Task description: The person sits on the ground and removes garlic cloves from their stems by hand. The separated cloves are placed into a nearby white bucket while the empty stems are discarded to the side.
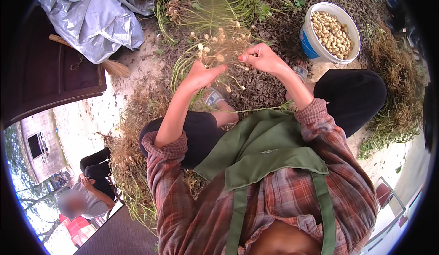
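My left hand grips a bunch of uprooted peanut plants near the roots. Pale pods and fine roots spread out above the thumb, partly blurred, while green stems curve down on the left. At the right edge of this root mass is my right hand, its thumb and fingers drawn together at the pods. A small peanut pod shows between those fingers, mostly hidden. To the upper right stands a white and blue plastic bucket, with many picked peanuts inside.
More peanut plants lie ahead. Stripped plants are heaped left and right. A silver tarp and a broom lie near a dark wooden panel. Another person sits at lower left.
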